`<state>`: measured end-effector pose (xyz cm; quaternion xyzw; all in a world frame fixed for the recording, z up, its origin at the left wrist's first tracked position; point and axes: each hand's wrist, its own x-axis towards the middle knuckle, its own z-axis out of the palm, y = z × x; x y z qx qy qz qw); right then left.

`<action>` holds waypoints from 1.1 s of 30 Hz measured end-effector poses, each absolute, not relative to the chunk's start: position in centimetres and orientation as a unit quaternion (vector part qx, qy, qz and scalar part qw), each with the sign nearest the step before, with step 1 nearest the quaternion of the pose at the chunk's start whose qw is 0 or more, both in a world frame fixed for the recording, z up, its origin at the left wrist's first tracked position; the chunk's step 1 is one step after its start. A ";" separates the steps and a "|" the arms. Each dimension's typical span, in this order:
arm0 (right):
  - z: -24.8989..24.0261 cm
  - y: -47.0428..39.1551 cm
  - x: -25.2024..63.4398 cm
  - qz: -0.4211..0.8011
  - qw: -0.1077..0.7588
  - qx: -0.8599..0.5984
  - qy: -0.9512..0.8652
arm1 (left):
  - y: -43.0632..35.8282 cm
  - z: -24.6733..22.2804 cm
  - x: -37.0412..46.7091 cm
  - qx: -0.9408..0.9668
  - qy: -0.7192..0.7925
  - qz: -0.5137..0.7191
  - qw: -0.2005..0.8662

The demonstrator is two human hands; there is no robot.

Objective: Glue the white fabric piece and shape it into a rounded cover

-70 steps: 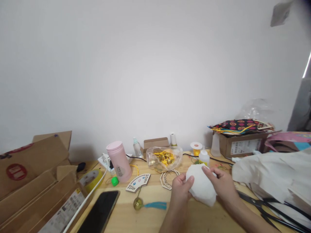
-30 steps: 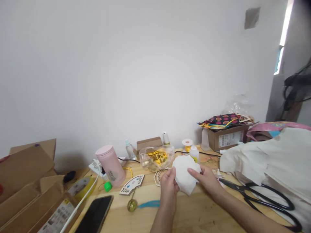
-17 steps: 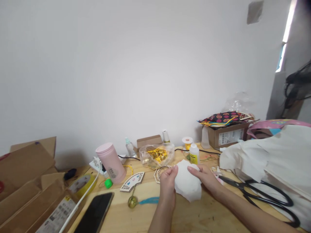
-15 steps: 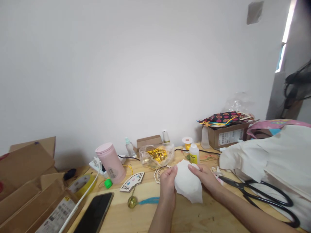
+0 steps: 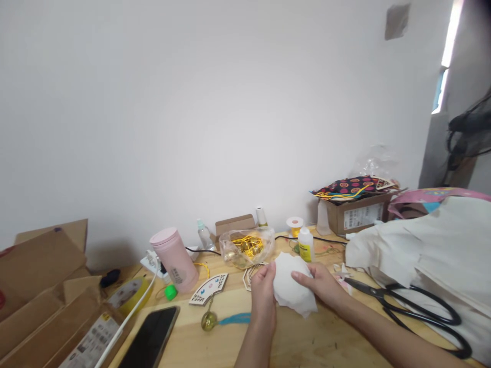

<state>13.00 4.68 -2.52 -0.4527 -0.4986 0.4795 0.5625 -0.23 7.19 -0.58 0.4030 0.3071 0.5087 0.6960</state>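
Note:
A piece of white fabric (image 5: 292, 286) with ragged edges is held up between both hands over the wooden table. My left hand (image 5: 264, 294) is closed on its left edge, thumb along the front. On the right side, my right hand (image 5: 318, 286) pinches it, the thumb lying across the front and the fingers hidden behind. A fan-shaped ornament (image 5: 209, 289) with a gold bell (image 5: 209, 321) and a blue tassel (image 5: 235, 319) lies left of my left hand. Partly behind that hand is a hexagonal wooden cutout (image 5: 249, 276).
Black scissors (image 5: 383, 294) and a heap of white cloth (image 5: 433, 240) lie at right. A glue bottle (image 5: 306, 244) and a plastic bag of yellow cords (image 5: 249, 246) stand behind. Leftward are a pink tumbler (image 5: 176, 260), a phone (image 5: 150, 337) and a cardboard box (image 5: 42, 296).
My right thumb has slid left and a little down across the white fabric. The fabric has shifted slightly left, with its lower edge a bit higher. My left hand still grips it.

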 end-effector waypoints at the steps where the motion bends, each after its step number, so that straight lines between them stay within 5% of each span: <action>1: -2.5 4.7 13.0 0.483 0.565 -0.448 -0.497 | 7.1 -0.5 -0.2 0.405 0.306 0.507 0.696; 33: -2.1 5.0 13.7 0.495 0.623 -0.441 -0.415 | 7.8 -1.3 -0.1 0.441 0.357 0.500 0.655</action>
